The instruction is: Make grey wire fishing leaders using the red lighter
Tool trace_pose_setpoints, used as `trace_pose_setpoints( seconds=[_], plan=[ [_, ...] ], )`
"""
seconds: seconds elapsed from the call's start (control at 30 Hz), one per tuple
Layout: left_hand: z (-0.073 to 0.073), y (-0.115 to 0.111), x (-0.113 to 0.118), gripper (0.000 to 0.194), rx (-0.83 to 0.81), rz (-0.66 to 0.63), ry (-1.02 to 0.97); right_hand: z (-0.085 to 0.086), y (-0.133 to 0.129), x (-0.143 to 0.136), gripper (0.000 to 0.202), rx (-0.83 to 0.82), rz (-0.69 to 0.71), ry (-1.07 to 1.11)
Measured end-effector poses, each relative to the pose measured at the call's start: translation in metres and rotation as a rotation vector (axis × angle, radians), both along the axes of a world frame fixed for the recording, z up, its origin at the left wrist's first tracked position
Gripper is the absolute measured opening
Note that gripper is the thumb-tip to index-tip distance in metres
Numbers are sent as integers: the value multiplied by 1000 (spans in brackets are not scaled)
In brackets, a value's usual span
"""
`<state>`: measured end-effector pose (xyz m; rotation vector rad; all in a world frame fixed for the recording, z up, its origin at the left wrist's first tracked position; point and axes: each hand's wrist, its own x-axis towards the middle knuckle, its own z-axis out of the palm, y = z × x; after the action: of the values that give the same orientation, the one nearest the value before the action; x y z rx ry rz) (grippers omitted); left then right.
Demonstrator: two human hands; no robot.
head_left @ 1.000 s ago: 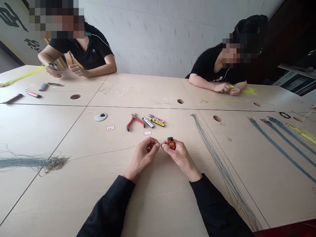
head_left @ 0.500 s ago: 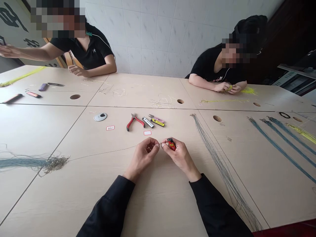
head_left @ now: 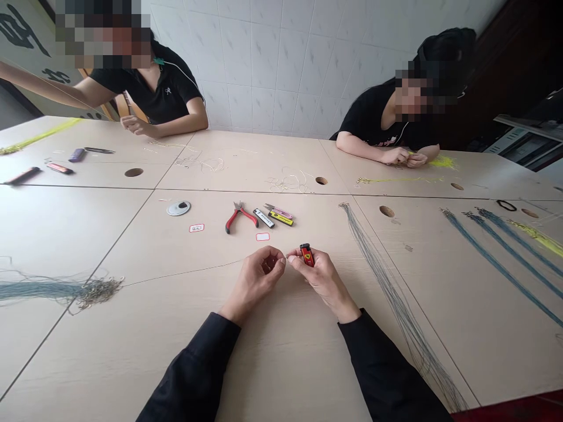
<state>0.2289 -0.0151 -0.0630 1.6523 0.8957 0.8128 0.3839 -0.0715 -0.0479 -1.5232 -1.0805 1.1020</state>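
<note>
Above the middle of the table, my left hand (head_left: 264,271) pinches a thin cord (head_left: 185,272) that runs left to a bundle of blue-grey cords with metal clasps (head_left: 99,292). My right hand (head_left: 320,280) is closed, with a red lighter (head_left: 307,255) tucked upright against its fingers. Its thumb and forefinger also pinch a tiny piece at the cord's end, too small to make out. The fingertips of both hands nearly meet. Beyond them lie red-handled pliers (head_left: 241,218), a white lighter (head_left: 264,218), a yellow lighter (head_left: 280,219) and small pink-handled snips (head_left: 281,211).
A loose bundle of grey cords (head_left: 387,281) stretches along my right, with several blue cord bundles (head_left: 497,258) farther right. Nearer the back lie a round metal disc (head_left: 178,208) and small labels (head_left: 263,237). Two people sit across the table, working with cords.
The red lighter has turned slightly more upright in my right hand. My hands have otherwise barely moved. The person at the back left has raised an outstretched arm.
</note>
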Motion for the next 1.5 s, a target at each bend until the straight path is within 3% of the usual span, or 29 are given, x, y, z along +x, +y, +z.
trace_pose_setpoints(
  seconds=[0.33, 0.57, 1.03, 1.5],
  plan=[
    [1, 0, 0, 20, 6, -20, 7, -1, 1, 1, 21, 70, 44, -28],
    [0, 0, 0, 21, 10, -14, 2, -3, 1, 0, 24, 3, 22, -16],
    [1, -1, 1, 22, -7, -27, -17, -2, 1, 0, 25, 33, 35, -38],
    [0, -1, 1, 14, 38, -29, 5, -4, 2, 0, 18, 74, 45, -68]
  ],
)
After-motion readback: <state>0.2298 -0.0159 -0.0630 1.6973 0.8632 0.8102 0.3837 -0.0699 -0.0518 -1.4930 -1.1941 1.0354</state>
